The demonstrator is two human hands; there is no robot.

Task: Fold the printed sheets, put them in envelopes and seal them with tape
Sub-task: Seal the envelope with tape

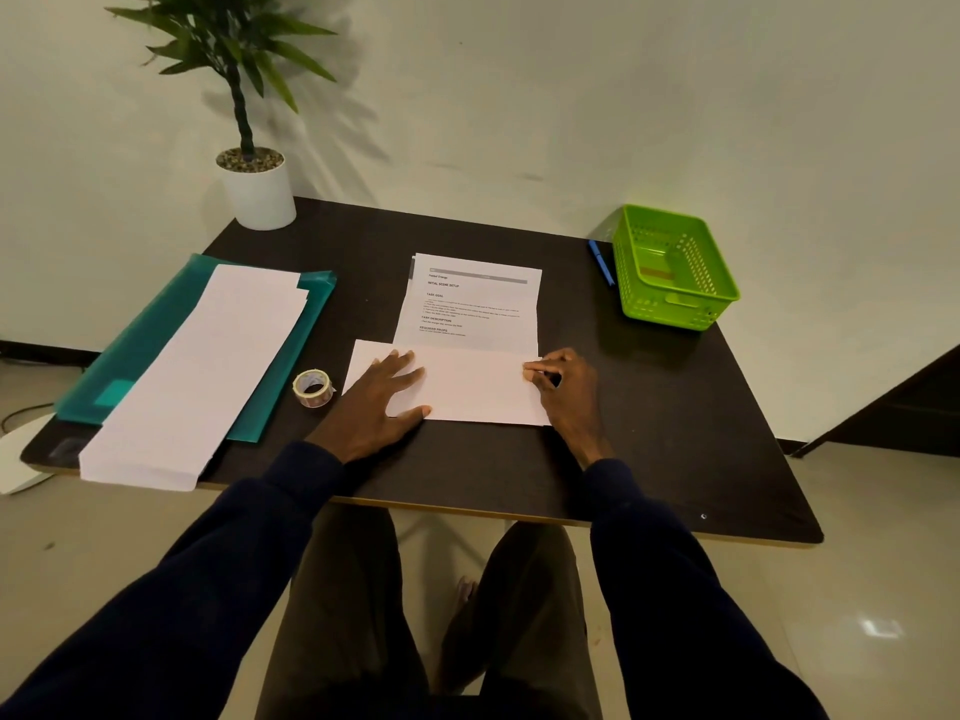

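Note:
A printed sheet (470,304) lies in the middle of the dark table (649,407), its near third folded up over itself as a blank white flap (467,381). My left hand (382,397) presses flat on the left part of the flap, fingers spread. My right hand (563,387) rests at the flap's right edge with fingertips bunched on the paper. A roll of clear tape (312,388) sits just left of the sheet. A stack of long white envelopes (202,366) lies on a teal folder (150,330) at the left.
A white pot with a green plant (257,192) stands at the back left corner. A green plastic basket (672,270) sits at the back right, with a blue pen (601,262) beside it. My knees show under the table's near edge.

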